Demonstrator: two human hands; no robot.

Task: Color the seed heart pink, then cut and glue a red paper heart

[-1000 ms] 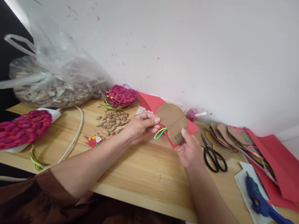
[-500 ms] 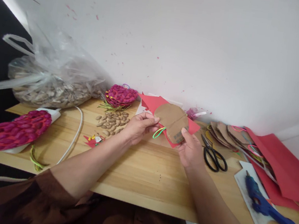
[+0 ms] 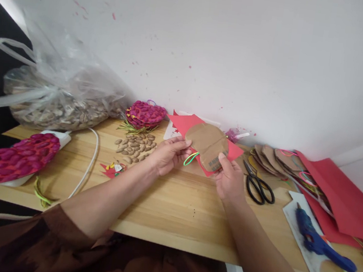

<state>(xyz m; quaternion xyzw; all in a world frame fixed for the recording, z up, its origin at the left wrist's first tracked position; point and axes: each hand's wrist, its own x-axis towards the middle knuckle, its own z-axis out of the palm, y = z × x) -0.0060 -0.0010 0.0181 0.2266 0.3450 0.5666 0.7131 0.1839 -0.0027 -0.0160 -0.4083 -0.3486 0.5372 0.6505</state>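
Above the middle of the table, both hands hold up a rounded brown cardboard cutout (image 3: 205,141) lying against a sheet of red paper (image 3: 185,124). My left hand (image 3: 171,152) pinches its left edge, beside a green and yellow cord loop (image 3: 191,158). At the lower right edge, my right hand (image 3: 230,178) grips cardboard and paper together, thumb on the cardboard near some printed marks. The red paper sticks out past the cardboard on the left, right and below. Black-handled scissors (image 3: 259,188) lie just right of my right hand.
Loose peanuts (image 3: 135,147) and a tied bag of peanuts (image 3: 65,107) are at the left, near magenta peanut-covered pieces (image 3: 146,114) and a white cable (image 3: 93,160). At the right are stacked cardboard cutouts (image 3: 270,161), red sheets (image 3: 350,198) and a blue glue gun (image 3: 317,243).
The view has shifted slightly. Both hands keep their hold, and the cardboard has turned a little against the red paper.
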